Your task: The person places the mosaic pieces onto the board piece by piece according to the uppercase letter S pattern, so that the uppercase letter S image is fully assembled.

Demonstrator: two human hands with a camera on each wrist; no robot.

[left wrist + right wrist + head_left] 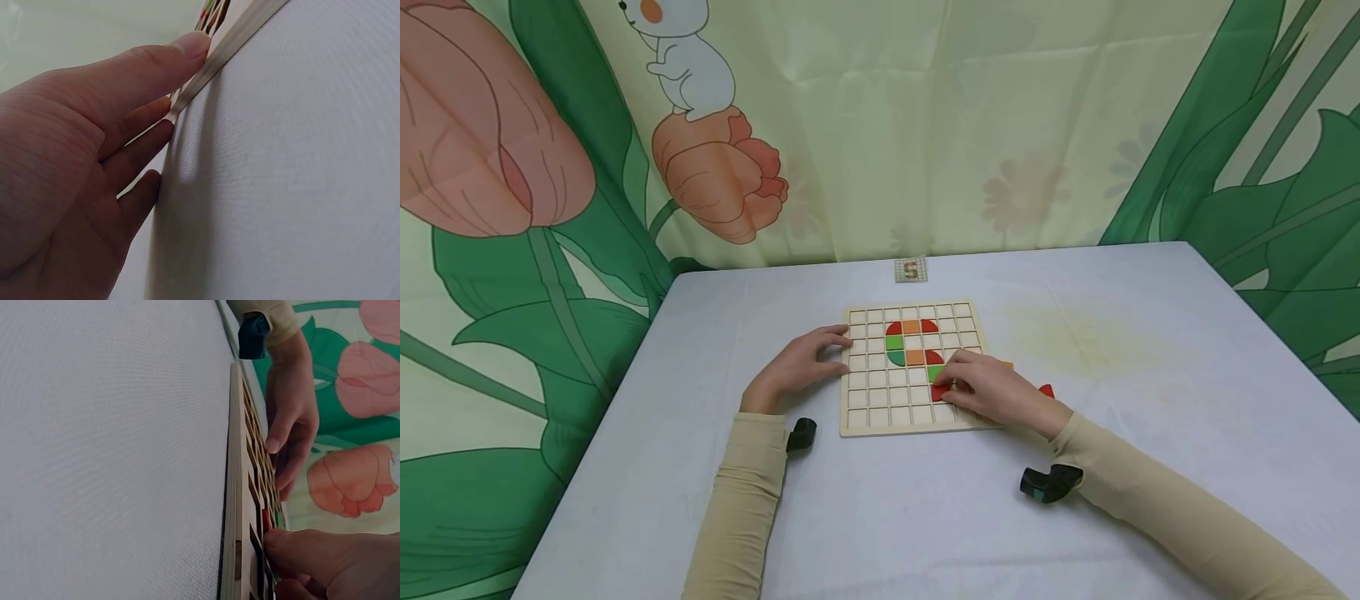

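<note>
A wooden grid board (880, 398) lies on the table, with red, orange and green pieces set in its cells in a curving shape. At the lower end of that shape, my right hand (996, 387) holds a small red piece (939, 392) between thumb and fingers, right at a cell below a light green square (935, 373). The right wrist view shows the thumb against the red piece (265, 520); the other fingertips are partly hidden. My left hand (801, 362) rests thumb and fingertips along the board's left edge, its fingers loosely extended, as the left wrist view also shows.
A small card (911, 269) with a patterned figure on a grid lies behind the board. Right of the board, a red piece (1047, 390) and an orange piece (1008, 364) peek out past my right hand. A printed curtain (880, 133) hangs behind the white-covered table (887, 517).
</note>
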